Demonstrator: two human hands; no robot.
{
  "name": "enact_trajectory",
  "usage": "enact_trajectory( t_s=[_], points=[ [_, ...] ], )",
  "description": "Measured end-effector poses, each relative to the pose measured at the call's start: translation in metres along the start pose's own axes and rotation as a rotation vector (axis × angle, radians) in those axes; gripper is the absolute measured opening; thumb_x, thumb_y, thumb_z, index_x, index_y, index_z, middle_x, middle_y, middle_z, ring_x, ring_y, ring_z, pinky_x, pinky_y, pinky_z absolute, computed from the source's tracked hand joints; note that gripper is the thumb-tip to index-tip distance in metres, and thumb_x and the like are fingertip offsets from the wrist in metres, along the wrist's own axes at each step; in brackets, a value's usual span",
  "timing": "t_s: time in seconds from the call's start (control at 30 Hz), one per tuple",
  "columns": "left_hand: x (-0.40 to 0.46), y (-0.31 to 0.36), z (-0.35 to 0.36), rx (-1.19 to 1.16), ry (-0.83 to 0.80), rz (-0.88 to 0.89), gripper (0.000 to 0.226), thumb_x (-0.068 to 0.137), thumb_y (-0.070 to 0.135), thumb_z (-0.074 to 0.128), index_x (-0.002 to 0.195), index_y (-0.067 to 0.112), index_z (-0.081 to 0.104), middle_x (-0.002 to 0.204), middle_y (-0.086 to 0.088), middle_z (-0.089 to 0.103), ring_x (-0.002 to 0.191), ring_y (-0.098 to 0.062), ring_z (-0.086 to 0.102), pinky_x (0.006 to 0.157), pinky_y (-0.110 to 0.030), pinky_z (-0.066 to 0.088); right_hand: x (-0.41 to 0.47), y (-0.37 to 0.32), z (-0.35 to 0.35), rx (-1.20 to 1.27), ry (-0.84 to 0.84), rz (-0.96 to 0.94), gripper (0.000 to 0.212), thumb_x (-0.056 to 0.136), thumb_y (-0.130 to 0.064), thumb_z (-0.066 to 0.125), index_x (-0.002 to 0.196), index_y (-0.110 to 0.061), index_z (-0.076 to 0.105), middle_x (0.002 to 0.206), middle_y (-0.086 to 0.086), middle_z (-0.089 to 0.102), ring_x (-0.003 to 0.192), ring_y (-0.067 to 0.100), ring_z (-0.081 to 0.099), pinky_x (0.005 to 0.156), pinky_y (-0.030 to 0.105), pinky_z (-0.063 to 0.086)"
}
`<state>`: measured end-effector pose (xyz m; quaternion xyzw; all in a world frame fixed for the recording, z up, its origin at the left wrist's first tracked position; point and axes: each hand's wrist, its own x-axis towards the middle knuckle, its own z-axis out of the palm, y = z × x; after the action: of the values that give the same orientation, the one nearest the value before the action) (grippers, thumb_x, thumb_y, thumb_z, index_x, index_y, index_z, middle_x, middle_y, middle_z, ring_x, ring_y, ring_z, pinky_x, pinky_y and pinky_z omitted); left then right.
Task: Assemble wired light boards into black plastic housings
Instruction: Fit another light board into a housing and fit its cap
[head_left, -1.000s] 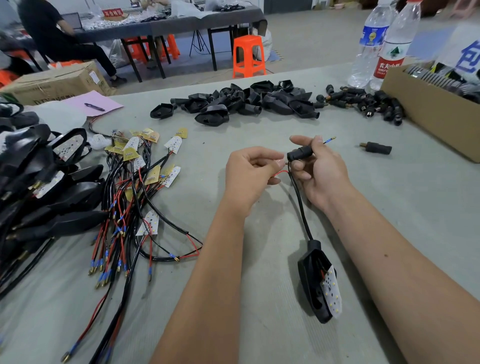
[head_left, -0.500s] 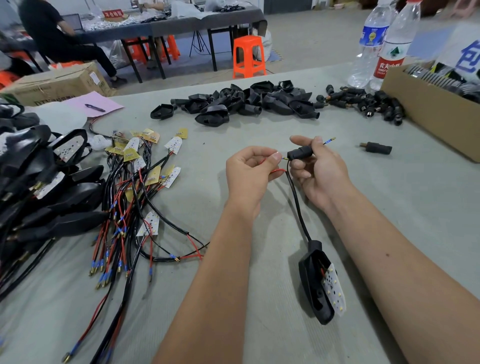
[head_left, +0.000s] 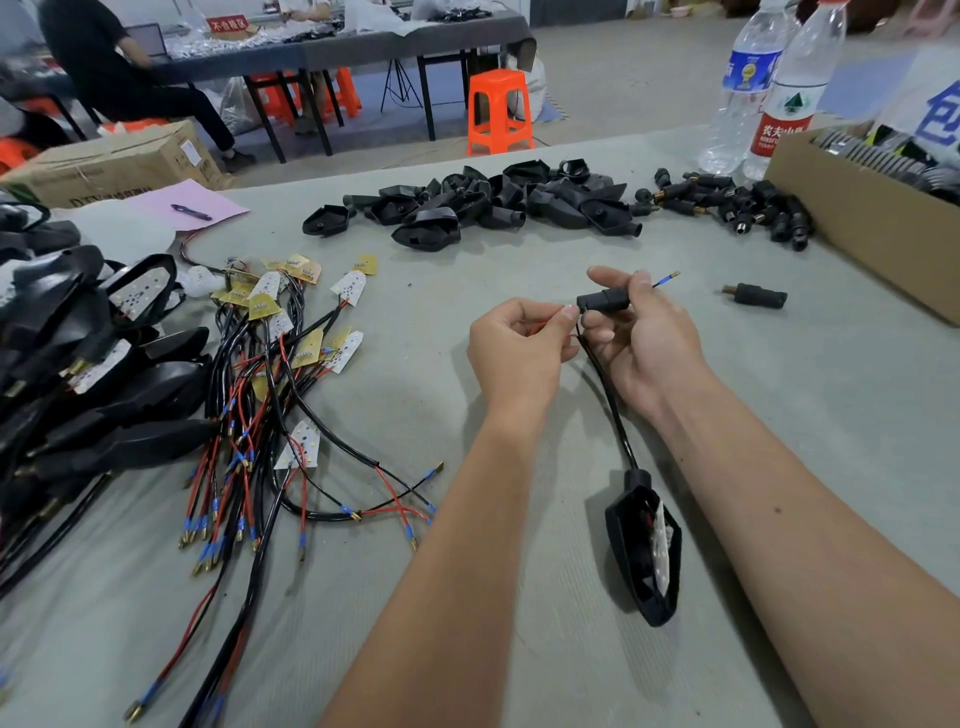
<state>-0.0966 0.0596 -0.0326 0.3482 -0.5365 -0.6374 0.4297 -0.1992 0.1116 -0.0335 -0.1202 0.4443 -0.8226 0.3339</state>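
Apparently light board (head_left: 661, 545) inside housing (head_left: 628, 566).

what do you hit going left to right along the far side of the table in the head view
cardboard box → pink paper → pile of black housings → heap of small black plugs → water bottles → open carton

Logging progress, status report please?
Right hand grips black sleeve. Left hand pinches red wire. Housing lies on table, board inside. Nothing obstructing.
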Motion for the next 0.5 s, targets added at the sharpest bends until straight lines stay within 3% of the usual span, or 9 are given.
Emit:
enact_trajectory(
  t_s=[0.27,0.37,0.5],
  points=[
    [0.006,0.009,-0.013,0.024,-0.181,-0.101,0.012,0.092,-0.002,0.068,0.09,0.004,0.078,0.083,-0.005,0.073,0.076,-0.01,0.068,0.075,-0.024,0.06,0.001,0.001,0.0,-0.056,0.047,-0.031,0.045,0.113,-0.03,0.036,0.1,-0.005,0.071,0.078,0.009,0.056,0.05,0.014,0.056,0.042,0.021,0.038],
    [0.007,0.008,-0.014,0.063,-0.122,-0.089,0.012,0.091,0.0,0.07,0.093,0.006,0.08,0.08,-0.001,0.072,0.07,-0.005,0.066,0.065,-0.019,0.055,-0.001,0.002,-0.001,-0.099,-0.007,-0.05,0.044,0.113,-0.03,0.038,0.101,-0.005,0.072,0.067,0.003,0.06,0.051,0.015,0.054,0.042,0.022,0.036],
    [0.007,0.009,-0.017,0.01,-0.036,-0.078,0.013,0.087,-0.001,0.075,0.097,0.006,0.072,0.077,-0.005,0.074,0.061,-0.006,0.066,0.061,-0.02,0.054,-0.003,0.002,0.0,-0.138,-0.043,-0.057,0.042,0.112,-0.029,0.041,0.101,-0.006,0.074,0.07,0.004,0.061,0.052,0.015,0.053,0.043,0.022,0.036]
  ],
)
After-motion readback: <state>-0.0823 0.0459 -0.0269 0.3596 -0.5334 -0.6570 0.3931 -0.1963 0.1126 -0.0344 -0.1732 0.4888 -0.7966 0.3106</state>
